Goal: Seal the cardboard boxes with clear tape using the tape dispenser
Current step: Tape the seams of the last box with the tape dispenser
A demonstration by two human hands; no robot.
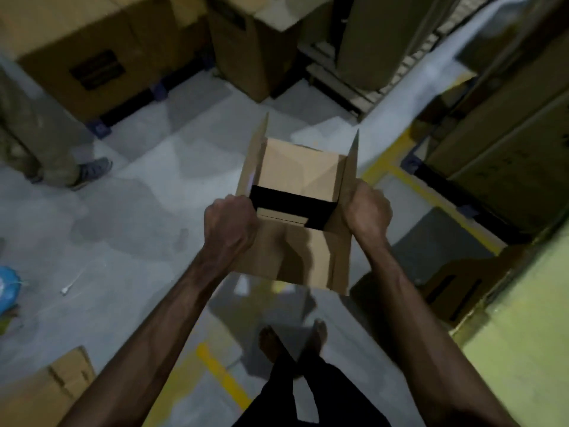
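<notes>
Nearest: your bare feet (292, 340) are standing on grey floor beside a yellow line (221, 374). Just beyond them you are holding the cardboard box (295, 171) off the floor, mid-scene.

Your left hand (231, 220) is curling round the box's left side. Your right hand (366, 208) is gripping the right flap (352, 167). Fingertips are hiding inside the box.

Both side flaps are standing up, the far inner flap is lying down, and a dark gap is showing beside it. The top is unsealed, and no tape dispenser is in sight.

Risks, as I judge them:
- Both hands are busy, so reaching for tape means releasing one side. The box could tip or drop toward your feet.
- The upright flaps may spring back and leave a crooked seam.

Farther left, another person's shoe (92, 171) is resting on the floor. Stacked cartons (77, 57) are crowding the far side.
</notes>
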